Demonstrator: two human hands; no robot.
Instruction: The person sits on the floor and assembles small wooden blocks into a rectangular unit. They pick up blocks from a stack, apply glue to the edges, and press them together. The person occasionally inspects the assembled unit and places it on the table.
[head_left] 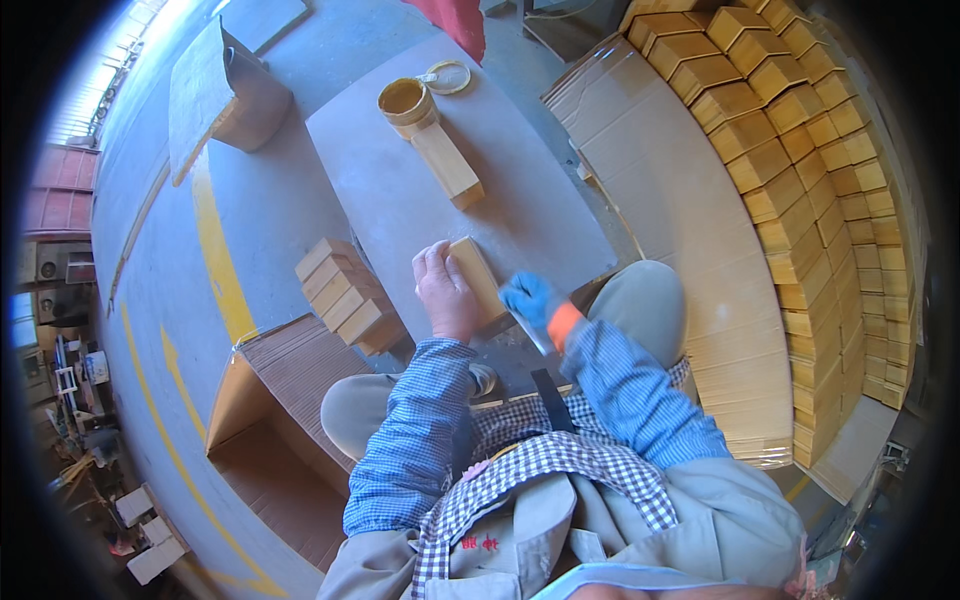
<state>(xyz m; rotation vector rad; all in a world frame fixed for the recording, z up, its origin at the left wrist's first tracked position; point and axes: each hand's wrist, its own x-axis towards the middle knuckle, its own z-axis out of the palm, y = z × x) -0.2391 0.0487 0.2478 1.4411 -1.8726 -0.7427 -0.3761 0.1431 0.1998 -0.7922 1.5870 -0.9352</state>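
My bare left hand is closed on the left side of a pale wooden block, which lies near the front edge of the low grey table. On the block's other side is my right hand, in a blue glove with an orange cuff. Its fingers are closed round a thin whitish flat piece that points down toward my lap; its kind is unclear. Farther up the table stands a round tub with brownish-yellow contents, its lid beside it. Another wooden block lies against the tub.
Several wooden blocks are stacked left of the table. An open cardboard box stands at my left knee. Rows of yellowish blocks fill the right side, next to a cardboard sheet. A bent cardboard piece stands far left.
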